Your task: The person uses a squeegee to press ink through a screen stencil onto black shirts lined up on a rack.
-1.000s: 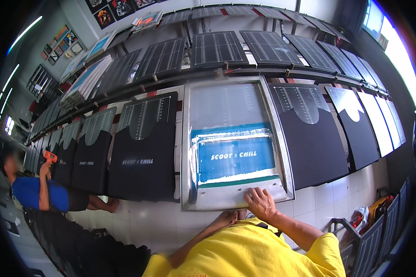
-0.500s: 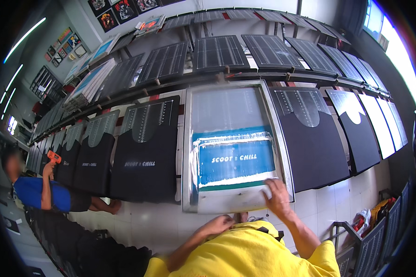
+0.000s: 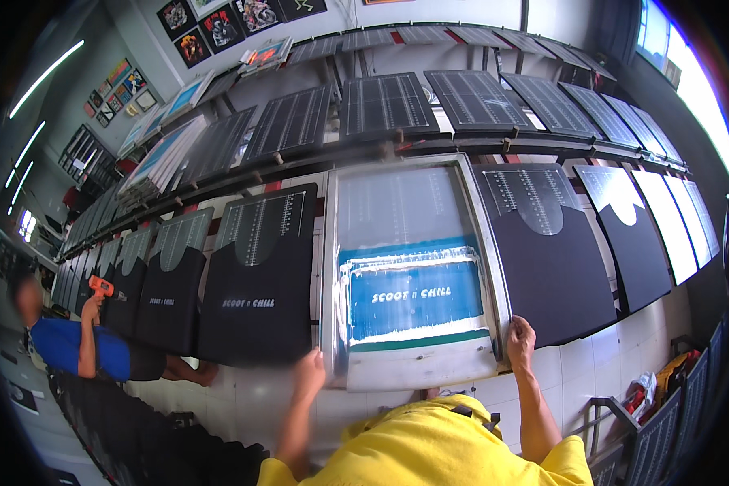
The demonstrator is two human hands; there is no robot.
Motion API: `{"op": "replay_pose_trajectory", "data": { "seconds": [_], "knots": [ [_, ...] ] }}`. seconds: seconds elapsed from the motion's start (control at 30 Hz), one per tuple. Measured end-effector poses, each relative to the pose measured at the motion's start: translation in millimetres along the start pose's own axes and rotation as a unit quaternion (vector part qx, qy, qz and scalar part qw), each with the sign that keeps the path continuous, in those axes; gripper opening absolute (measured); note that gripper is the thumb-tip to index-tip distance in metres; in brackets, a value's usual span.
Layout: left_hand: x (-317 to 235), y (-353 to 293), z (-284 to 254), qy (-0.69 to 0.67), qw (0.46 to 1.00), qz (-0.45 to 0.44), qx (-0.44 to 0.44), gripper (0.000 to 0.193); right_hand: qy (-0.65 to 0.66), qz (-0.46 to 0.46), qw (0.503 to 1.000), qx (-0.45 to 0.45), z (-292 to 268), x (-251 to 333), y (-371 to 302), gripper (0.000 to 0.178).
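A screen printing frame with a pale rim lies in front of me, its mesh carrying a blue panel with white lettering and smears of white ink along the panel's borders. At the frame's near left edge is my left hand, slightly blurred, fingers curled against the rim. My right hand is closed at the right edge of the same frame, fingertips pinched on its side. Just left of the frame, a black shirt with pale print is stretched over a board. An unprinted black shirt lies on the board to the right.
Rows of dark marked boards stand beyond a long rail. At left a person in a blue top holds an orange heat gun. Stacked screens lie at far left. A metal rack stands at lower right.
My left hand has moved from near my waist out to the frame's left edge. My right hand has gone from the near rim to the right side. The view has shifted slightly.
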State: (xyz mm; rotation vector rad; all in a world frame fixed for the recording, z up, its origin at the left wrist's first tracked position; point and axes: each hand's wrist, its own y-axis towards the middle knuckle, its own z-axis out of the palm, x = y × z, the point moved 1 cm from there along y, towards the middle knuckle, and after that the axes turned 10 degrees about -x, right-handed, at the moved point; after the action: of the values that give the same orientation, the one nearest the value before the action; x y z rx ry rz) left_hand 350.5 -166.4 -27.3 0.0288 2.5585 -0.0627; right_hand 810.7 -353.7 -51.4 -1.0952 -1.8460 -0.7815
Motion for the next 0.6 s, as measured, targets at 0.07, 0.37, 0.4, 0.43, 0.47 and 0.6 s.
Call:
{"op": "replay_pose_trajectory", "data": {
  "seconds": [0.07, 0.37, 0.4, 0.43, 0.47, 0.6],
  "knots": [
    [6, 5, 7, -0.026, 1.000, -0.001, -0.006, 0.034, 0.004, 0.016, 1.000, -0.004, 0, -7, 4, 0.023],
    [24, 8, 15, -0.034, 0.999, -0.006, -0.020, 0.030, 0.040, 0.015, 0.999, -0.028, 4, -12, 1, 0.018],
    [26, 6, 16, -0.033, 0.999, -0.009, -0.025, 0.030, 0.039, 0.005, 0.999, -0.031, 5, -9, -2, 0.016],
    [28, 6, 18, -0.039, 0.999, -0.002, -0.030, 0.029, 0.021, -0.006, 0.999, -0.033, 6, -6, -1, 0.016],
    [25, 7, 16, -0.044, 0.998, 0.004, -0.033, 0.029, 0.002, -0.016, 0.999, -0.033, 5, 2, 0, 0.016],
    [10, 5, 6, -0.049, 0.998, 0.007, -0.043, 0.030, -0.071, -0.073, 0.994, -0.033, 2, 11, 2, 0.018]
  ]
}}
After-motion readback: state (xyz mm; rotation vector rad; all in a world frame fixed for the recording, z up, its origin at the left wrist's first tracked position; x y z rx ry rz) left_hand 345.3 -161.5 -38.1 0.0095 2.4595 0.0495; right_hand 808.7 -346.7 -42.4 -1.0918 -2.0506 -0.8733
